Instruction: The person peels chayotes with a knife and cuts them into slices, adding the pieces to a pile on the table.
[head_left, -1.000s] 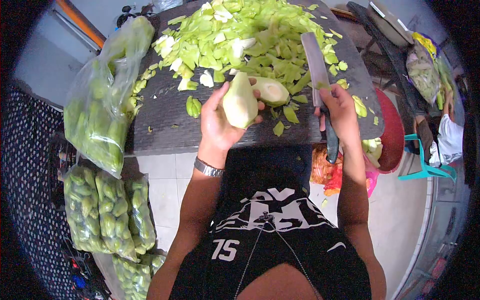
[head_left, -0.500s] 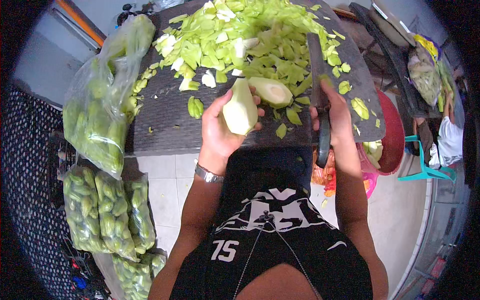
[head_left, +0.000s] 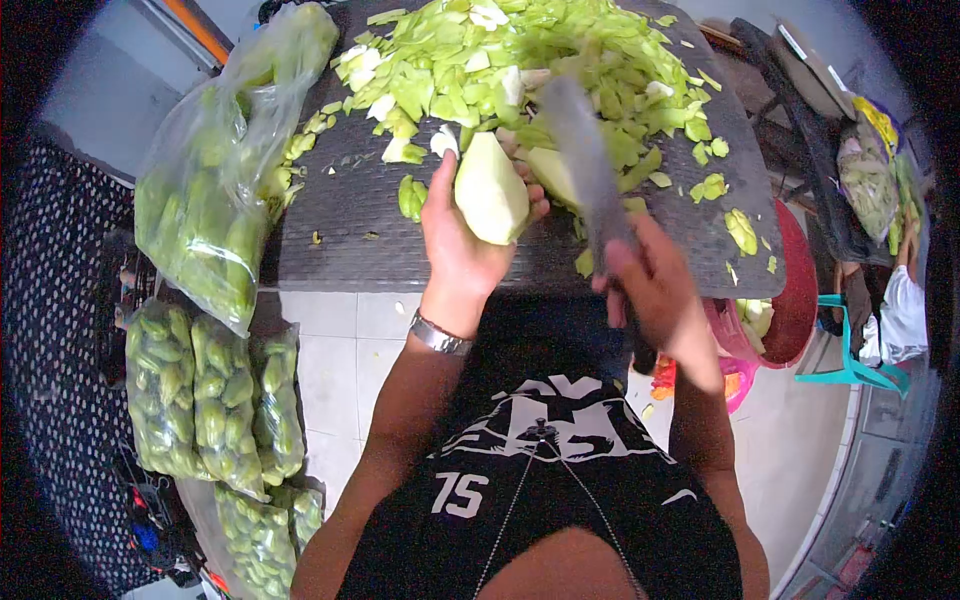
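My left hand is wrapped round a peeled pale green chayote, held upright over the table's front edge. In my right hand is a knife, its blade tilted up and to the left, blurred by motion. The blade is to the right of the chayote and apart from it. Behind the blade lies another peeled chayote, partly hidden. A heap of green peelings covers the back of the dark table. One small green piece lies left of my left hand.
A clear bag of chayotes rests at the table's left, with several more bags below it. A red basin holding pale pieces stands at the right, near a teal stool. Another person's arm shows at the far right.
The knife has swung left, its blade now tilted toward the chayote, and my right hand has turned with it. The view has shifted slightly. My left hand still holds the chayote.
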